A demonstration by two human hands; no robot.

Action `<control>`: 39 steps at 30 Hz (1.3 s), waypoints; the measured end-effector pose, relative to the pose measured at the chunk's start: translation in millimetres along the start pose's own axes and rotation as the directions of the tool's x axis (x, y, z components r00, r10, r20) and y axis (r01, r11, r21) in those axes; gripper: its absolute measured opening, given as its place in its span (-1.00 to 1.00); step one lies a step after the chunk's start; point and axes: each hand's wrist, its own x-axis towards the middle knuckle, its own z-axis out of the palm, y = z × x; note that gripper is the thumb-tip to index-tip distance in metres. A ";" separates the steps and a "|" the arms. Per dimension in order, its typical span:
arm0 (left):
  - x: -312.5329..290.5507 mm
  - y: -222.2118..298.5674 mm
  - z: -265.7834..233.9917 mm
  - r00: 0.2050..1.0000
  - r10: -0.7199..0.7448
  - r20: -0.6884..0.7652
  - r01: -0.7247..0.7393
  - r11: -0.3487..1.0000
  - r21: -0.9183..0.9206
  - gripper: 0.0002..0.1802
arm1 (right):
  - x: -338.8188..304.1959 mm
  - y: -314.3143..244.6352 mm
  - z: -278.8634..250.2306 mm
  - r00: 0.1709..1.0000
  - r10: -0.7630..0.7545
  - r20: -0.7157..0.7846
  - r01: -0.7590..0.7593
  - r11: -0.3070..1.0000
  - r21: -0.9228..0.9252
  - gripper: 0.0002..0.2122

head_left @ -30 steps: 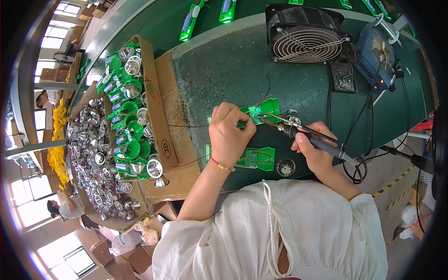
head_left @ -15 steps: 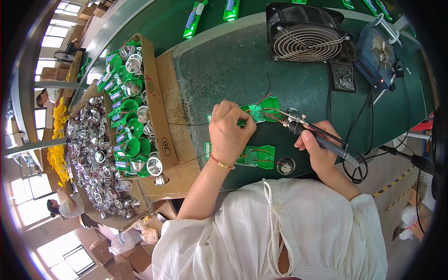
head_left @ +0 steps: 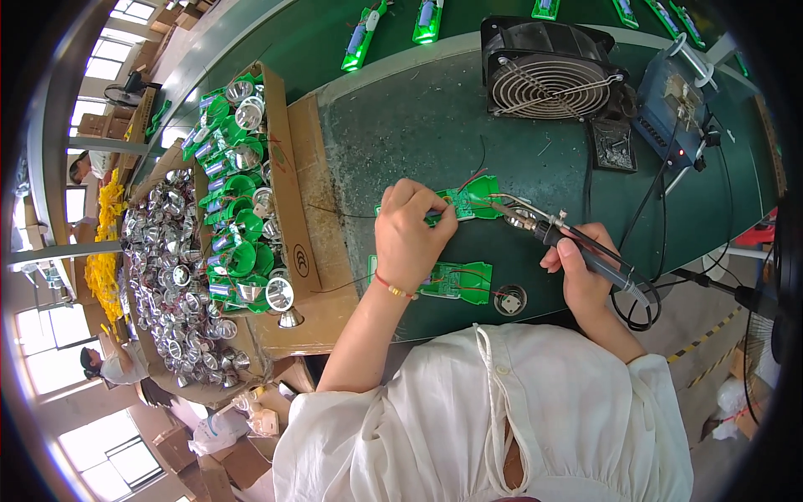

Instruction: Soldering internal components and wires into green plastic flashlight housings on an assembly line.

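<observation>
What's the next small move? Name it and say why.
Probably ease the soldering iron clear rightward with the right hand: its tip shows near the right end of the upper green unit, while the left hand is at that same unit.

This is looking like a factory workshop: left of the fan (head_left: 548, 82), a carton (head_left: 288, 180) is holding many green casings (head_left: 248, 224), and silver cups (head_left: 171, 284) are lying heaped; right of the fan, a blue machine (head_left: 667, 117) is standing.
</observation>
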 end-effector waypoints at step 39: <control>-7.3 -4.5 -5.1 0.986 0.111 0.123 -0.112 0.994 0.004 -0.86 | 3.8 -5.8 1.9 0.993 0.074 0.094 -0.066 0.994 -0.089 -0.89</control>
